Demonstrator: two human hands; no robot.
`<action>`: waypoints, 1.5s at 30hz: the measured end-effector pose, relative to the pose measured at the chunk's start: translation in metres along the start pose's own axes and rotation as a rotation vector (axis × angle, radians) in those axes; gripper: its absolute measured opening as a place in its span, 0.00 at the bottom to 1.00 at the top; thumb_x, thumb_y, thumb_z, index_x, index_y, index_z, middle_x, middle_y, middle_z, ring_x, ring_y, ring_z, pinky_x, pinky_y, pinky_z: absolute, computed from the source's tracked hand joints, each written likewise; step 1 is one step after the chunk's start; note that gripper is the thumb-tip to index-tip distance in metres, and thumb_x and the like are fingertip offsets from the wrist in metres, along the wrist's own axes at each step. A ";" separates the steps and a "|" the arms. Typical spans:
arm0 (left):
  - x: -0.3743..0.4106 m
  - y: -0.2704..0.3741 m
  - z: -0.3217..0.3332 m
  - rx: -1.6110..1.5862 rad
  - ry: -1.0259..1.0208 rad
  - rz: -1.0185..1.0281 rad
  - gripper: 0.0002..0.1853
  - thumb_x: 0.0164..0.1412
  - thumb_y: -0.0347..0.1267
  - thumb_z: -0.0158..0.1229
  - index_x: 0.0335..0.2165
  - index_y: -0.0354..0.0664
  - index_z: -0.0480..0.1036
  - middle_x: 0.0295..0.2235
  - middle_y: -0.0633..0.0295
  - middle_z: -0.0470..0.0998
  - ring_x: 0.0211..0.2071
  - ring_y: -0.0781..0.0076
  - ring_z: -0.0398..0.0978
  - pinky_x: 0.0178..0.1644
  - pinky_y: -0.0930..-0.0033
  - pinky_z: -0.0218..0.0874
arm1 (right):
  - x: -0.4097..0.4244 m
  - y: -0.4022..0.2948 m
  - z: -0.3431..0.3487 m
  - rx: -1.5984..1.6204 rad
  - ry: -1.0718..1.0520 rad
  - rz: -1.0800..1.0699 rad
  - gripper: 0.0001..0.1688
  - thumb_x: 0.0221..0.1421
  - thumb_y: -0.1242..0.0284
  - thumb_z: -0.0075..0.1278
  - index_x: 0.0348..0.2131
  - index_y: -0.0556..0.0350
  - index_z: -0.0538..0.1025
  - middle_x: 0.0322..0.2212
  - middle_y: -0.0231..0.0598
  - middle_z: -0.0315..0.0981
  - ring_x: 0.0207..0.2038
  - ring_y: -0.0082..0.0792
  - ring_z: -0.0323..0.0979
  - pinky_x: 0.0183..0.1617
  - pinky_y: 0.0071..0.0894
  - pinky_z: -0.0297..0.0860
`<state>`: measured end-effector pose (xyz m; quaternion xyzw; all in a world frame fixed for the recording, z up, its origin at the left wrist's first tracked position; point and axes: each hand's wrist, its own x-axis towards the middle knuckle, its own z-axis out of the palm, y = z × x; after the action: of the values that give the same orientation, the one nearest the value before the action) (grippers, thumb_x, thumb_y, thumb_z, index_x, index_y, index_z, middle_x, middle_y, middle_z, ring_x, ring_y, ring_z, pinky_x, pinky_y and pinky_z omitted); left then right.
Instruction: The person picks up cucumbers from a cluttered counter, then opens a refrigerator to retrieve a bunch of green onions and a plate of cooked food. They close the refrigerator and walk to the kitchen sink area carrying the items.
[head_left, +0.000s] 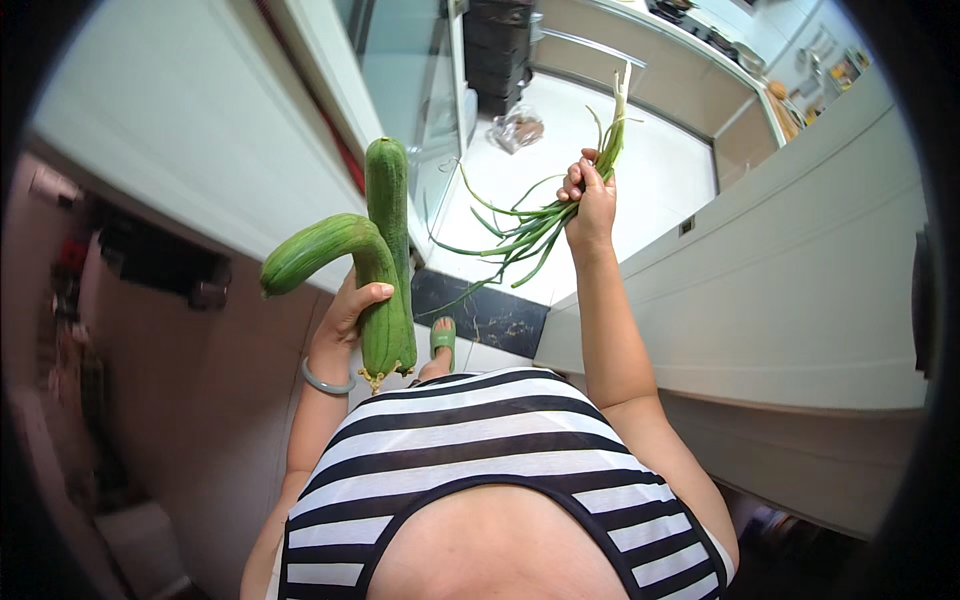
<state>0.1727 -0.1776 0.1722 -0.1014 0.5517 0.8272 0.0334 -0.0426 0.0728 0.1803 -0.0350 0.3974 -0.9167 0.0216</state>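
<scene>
My left hand (351, 306) grips two green loofah gourds together. The front one, a bent loofah gourd (379, 322), curves over to the left, and its lower end carries dried yellowish blossom remains. Behind it stands a straight loofah gourd (388, 187), partly covered by the bent one. In my right hand (589, 196) is a bunch of scallions (551, 215). Their white root ends point up and away, while the loose green leaves hang down to the left. Most of my left fingers are hidden behind the gourds.
A doorway with a dark marble threshold (480, 311) opens ahead onto a white-tiled floor (540, 262). A glass door (420, 82) is on its left, a white wall (795, 277) on its right. Beyond lie a clear plastic bag (517, 129), stacked black crates (495, 52) and a kitchen counter (780, 124).
</scene>
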 end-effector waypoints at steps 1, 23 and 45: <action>0.006 -0.008 -0.007 0.002 -0.047 -0.012 0.35 0.43 0.38 0.62 0.49 0.36 0.60 0.37 0.63 0.66 0.37 0.75 0.67 0.40 0.75 0.63 | -0.003 -0.001 -0.005 -0.037 0.022 -0.015 0.08 0.60 0.77 0.38 0.40 0.53 0.63 0.20 0.29 0.59 0.17 0.16 0.54 0.20 0.19 0.57; 0.208 -0.108 -0.122 -0.160 -0.279 -0.300 0.19 0.50 0.31 0.56 0.42 0.36 0.67 0.32 0.58 0.74 0.31 0.67 0.75 0.35 0.66 0.70 | -0.058 0.095 -0.117 -0.132 0.550 -0.509 0.07 0.57 0.77 0.41 0.38 0.54 0.66 0.19 0.29 0.60 0.16 0.16 0.54 0.18 0.17 0.58; 0.645 -0.069 0.070 0.052 -0.535 -0.449 0.23 0.49 0.29 0.58 0.45 0.38 0.63 0.33 0.61 0.70 0.30 0.73 0.72 0.31 0.71 0.68 | 0.119 -0.052 -0.304 -0.283 1.278 -0.836 0.08 0.60 0.76 0.41 0.41 0.51 0.65 0.20 0.28 0.60 0.16 0.17 0.55 0.19 0.18 0.57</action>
<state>-0.4557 -0.1227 0.0035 0.0009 0.5083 0.7820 0.3606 -0.1869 0.3216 0.0167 0.3508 0.4000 -0.6315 -0.5641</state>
